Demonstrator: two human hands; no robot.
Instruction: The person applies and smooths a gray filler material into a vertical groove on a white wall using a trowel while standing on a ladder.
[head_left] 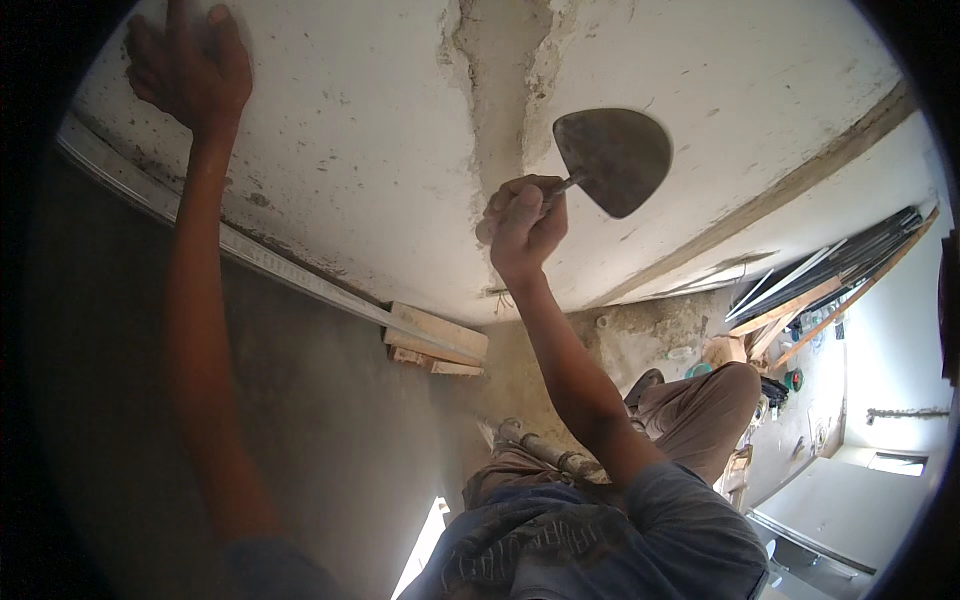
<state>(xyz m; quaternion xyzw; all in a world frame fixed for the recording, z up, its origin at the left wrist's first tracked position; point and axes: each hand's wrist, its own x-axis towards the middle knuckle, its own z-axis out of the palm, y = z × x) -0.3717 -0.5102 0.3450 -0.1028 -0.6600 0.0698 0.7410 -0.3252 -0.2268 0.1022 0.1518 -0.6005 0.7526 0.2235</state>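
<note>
My right hand (528, 230) is wrapped round the handle of a trowel (618, 160). Its broad, rounded grey blade points up and to the right, in front of the white wall (370, 130). To the left of the blade, a rough grey plaster strip (497, 105) runs up that wall. At the upper left my left hand (195, 75) is raised against the wall, fingers apart and somewhat bent, with no object visible in it. Whether its palm presses on the surface, I cannot tell.
A long pale straight bar (270, 262) slopes along the wall's lower left edge to some wooden blocks (437, 338). Dark pipes and planks (830, 275) lean at the right. Below them are a green-rimmed container (793, 380) and clutter on the floor. My bent leg (700, 415) shows lower right.
</note>
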